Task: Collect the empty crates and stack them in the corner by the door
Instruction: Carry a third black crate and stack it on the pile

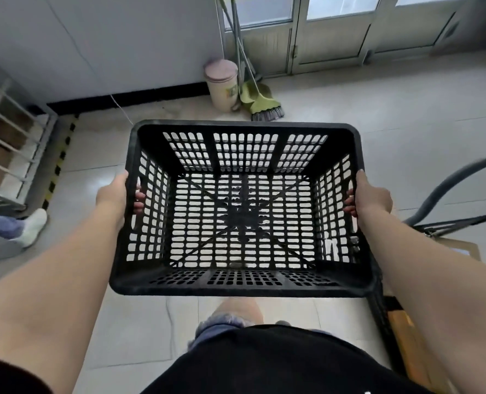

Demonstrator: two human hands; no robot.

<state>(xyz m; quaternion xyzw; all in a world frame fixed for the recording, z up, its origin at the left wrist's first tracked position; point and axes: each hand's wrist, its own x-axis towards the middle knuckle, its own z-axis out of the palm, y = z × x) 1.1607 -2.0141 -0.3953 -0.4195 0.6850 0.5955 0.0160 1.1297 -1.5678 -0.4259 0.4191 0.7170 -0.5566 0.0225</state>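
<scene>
A black plastic crate with lots of little holes [242,206] is up in the air, over the pale tiled floor [378,132]. It has nothing inside. The left hand [115,196] is closed on the crate's left side, with its fingers poking in through the handle hole. The right hand [371,194] is closed on the right side the same way. Past the crate, a round pink bin with a lid [222,83] stands by the wall, just beside a green broom [261,103]. Grey glass doors [335,29] are behind them.
</scene>
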